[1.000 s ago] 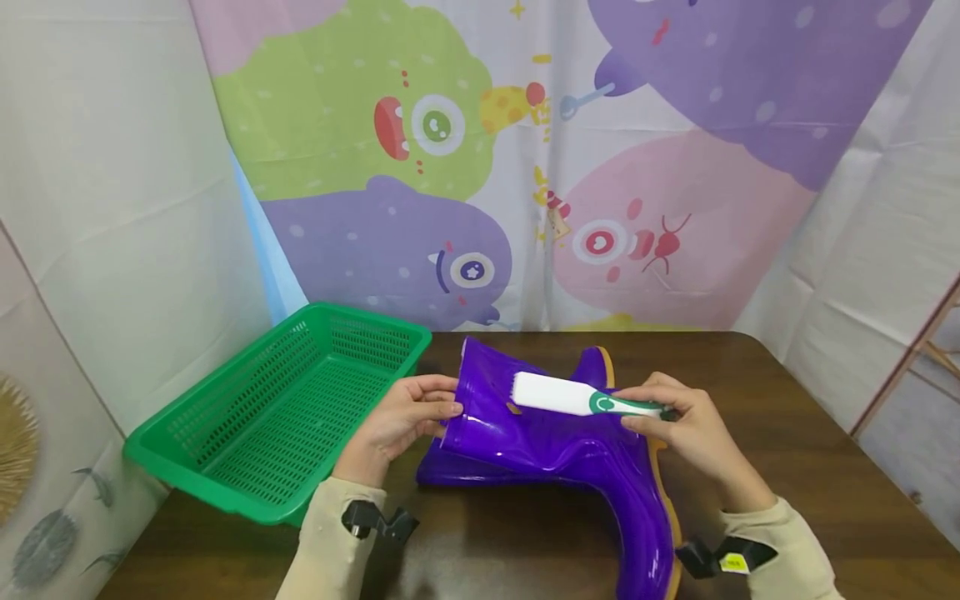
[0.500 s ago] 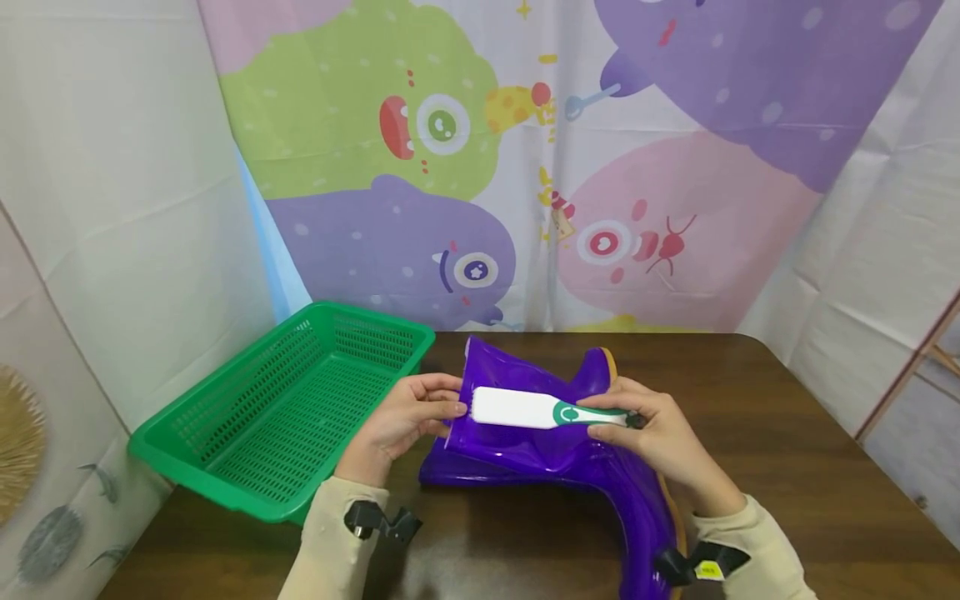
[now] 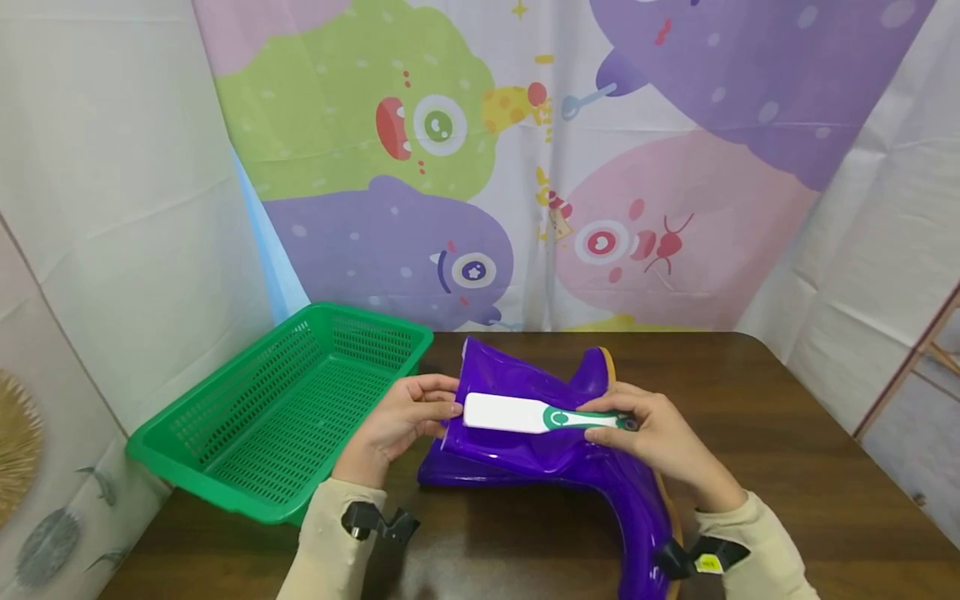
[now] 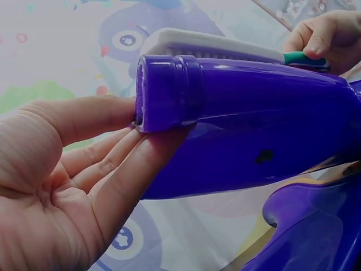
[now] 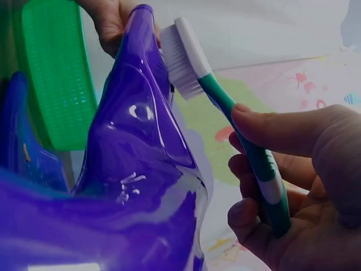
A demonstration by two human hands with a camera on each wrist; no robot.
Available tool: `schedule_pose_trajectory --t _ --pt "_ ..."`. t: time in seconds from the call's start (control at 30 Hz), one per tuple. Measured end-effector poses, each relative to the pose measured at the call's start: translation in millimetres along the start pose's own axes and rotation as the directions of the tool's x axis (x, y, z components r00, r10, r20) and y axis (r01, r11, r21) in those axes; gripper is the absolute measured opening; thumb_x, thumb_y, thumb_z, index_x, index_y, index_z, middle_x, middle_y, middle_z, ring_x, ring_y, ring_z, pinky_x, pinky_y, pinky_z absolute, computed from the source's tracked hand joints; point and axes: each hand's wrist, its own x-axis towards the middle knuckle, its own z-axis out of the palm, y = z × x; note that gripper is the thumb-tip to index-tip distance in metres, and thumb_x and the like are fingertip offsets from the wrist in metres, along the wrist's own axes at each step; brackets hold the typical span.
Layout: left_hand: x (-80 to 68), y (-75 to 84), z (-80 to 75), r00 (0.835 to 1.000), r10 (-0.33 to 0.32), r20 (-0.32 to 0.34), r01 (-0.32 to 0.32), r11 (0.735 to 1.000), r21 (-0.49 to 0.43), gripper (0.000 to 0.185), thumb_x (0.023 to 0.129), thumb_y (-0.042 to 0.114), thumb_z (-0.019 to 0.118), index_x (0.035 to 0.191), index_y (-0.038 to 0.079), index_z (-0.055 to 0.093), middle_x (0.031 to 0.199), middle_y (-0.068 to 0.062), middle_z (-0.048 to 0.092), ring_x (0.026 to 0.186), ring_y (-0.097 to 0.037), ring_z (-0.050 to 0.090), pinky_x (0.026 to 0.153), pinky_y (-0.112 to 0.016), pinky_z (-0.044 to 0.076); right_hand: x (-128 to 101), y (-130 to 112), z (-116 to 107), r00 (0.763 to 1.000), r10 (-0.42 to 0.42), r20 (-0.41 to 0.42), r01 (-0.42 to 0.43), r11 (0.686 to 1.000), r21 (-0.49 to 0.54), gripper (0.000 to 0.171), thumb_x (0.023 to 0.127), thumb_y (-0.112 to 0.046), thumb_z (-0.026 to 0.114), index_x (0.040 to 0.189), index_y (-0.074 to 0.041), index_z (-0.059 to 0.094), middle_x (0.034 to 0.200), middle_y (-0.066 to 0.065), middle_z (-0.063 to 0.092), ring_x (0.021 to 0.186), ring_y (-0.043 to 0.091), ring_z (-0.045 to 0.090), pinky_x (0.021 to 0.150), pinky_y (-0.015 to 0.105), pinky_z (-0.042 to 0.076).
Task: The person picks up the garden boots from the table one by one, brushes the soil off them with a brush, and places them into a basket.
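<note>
brush laid against a purple boot, one hand on each

the left hand [image 3: 405, 421] pinches the cuff [image 4: 169, 93] of the upper boot [image 3: 577, 454] between thumb and fingers; the right hand [image 3: 663, 433] is wrapped around the handle of the white-and-green brush [image 3: 506, 414]. the upper boot lies between the two hands, its shaft running from the left fingers toward the right hand and its foot bending back toward the person. the bristles [image 5: 183, 65] face the shaft near the cuff, on the side away from the person; light contact is likely, though the pressure cannot be told.

the brush head sits just beside the left fingertips, so a stroke carried too far that way could scrape them or run off the rim. the shaft looks soft and creased; a hard push might fold it, and a loose pinch at the cuff could let the boot roll.

beneath the upper boot is the lower boot [image 3: 596, 373], an uneven rest that may let the upper one slip; it is itself largely covered. in the head view, the right wrist's camera mount [image 3: 701, 558] overlaps the upper boot's foot. beyond the left hand, on its outer side, stands the green basket [image 3: 225, 496], its rim near that forearm. past both hands hangs a patterned curtain [image 3: 315, 125].
</note>
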Motion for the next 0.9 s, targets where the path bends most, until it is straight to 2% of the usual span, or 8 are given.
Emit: schedule_pose_trajectory --t 0.1,0.23,0.43,0.6,0.7,0.83,0.9 --pt "0.3 -0.2 -0.1 1.0 -0.001 -0.003 0.001 1.0 -0.004 0.032 0.086 -0.014 0.058 0.096 0.014 0.071 0.084 0.001 0.072 0.067 -0.009 0.067 0.056 -0.023 0.055 0 3 -3 1.0 -0.012 -0.01 0.012 0.999 -0.031 0.023 0.083 -0.003 0.079 0.105 -0.005 0.077 0.101 0.004 0.071 0.091 0.011 0.061 0.075 0.023 0.048" --pt "0.1 -0.1 0.2 1.0 -0.003 -0.004 0.003 1.0 -0.008 0.034 0.086 -0.014 0.058 0.095 0.015 0.071 0.084 0.001 0.071 0.067 -0.009 0.067 0.056 -0.023 0.055 1 6 -6 0.999 0.008 -0.033 -0.009 1.0 -0.008 0.024 0.082 -0.001 0.078 0.106 0.0 0.077 0.098 0.004 0.071 0.09 0.01 0.061 0.074 0.022 0.047" --pt "0.1 -1.7 -1.2 1.0 0.004 0.01 -0.004 1.0 -0.019 0.035 0.086 -0.015 0.057 0.095 0.016 0.072 0.085 0.001 0.072 0.068 -0.01 0.068 0.056 -0.023 0.055 0 10 -11 0.998 0.04 -0.057 -0.041 0.999 -0.013 0.023 0.082 0.0 0.077 0.105 0.002 0.076 0.087 0.002 0.068 0.08 0.01 0.055 0.067 0.023 0.045" --pt "0.3 -3.0 -1.7 1.0 0.001 0.019 0.0 1.0 -0.019 0.035 0.087 -0.014 0.057 0.096 0.016 0.073 0.084 0.0 0.073 0.07 -0.011 0.069 0.057 -0.024 0.056 -2 13 -20 0.991 0.089 -0.098 -0.097 0.992 -0.085 0.022 0.082 -0.003 0.079 0.104 0.0 0.077 0.081 -0.001 0.064 0.072 0.009 0.052 0.061 0.024 0.044" --pt "0.2 -3.0 -1.7 1.0 0.0 0.022 0.001 1.0 -0.017 0.035 0.087 -0.014 0.057 0.096 0.016 0.073 0.083 0.0 0.073 0.07 -0.011 0.069 0.057 -0.024 0.056 -2 17 -26 0.983 0.123 -0.136 -0.144 0.977 -0.157 0.024 0.081 -0.007 0.081 0.104 -0.002 0.077 0.081 -0.001 0.064 0.069 0.008 0.05 0.054 0.025 0.042" --pt "0.0 -2.4 -1.8 1.0 0.001 0.028 -0.001 1.0 -0.02 0.036 0.086 -0.014 0.057 0.095 0.017 0.072 0.081 0.001 0.073 0.069 -0.011 0.069 0.057 -0.024 0.056 -1 22 -33 0.975 0.144 -0.17 -0.181 0.956 -0.23 0.026 0.08 -0.01 0.082 0.104 -0.002 0.078 0.082 0.0 0.066 0.07 0.007 0.051 0.055 0.025 0.042" --pt "-0.1 -1.9 -1.8 0.999 0.004 0.034 -0.004 1.0 -0.021 0.036 0.086 -0.014 0.056 0.095 0.017 0.072 0.081 0.001 0.072 0.069 -0.01 0.069 0.057 -0.024 0.056 -1 23 -36 0.975 0.143 -0.172 -0.182 0.953 -0.242 0.025 0.08 -0.01 0.082 0.104 -0.002 0.078 0.083 0.0 0.067 0.073 0.007 0.053 0.061 0.025 0.043"
